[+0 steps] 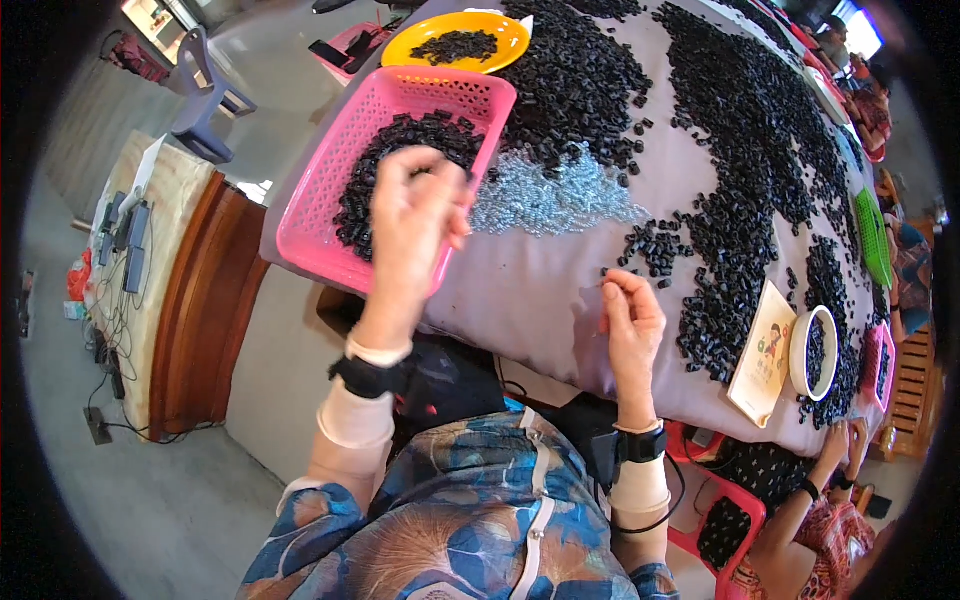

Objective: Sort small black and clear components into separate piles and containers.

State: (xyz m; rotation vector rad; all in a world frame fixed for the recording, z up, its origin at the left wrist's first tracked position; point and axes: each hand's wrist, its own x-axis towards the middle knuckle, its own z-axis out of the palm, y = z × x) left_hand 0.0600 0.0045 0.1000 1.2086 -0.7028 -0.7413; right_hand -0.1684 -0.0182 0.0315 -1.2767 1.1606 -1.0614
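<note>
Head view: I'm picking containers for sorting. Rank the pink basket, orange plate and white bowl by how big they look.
1. pink basket, largest.
2. orange plate.
3. white bowl, smallest.
The plate lies farther away and the fisheye bends the rim, so plate versus bowl is unsure.

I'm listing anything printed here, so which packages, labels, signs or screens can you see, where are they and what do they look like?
Printed card: flat cream rectangle with a small colourful picture, on the table's near right edge, beside the white bowl.
No screen or other package is clearly visible.
</note>
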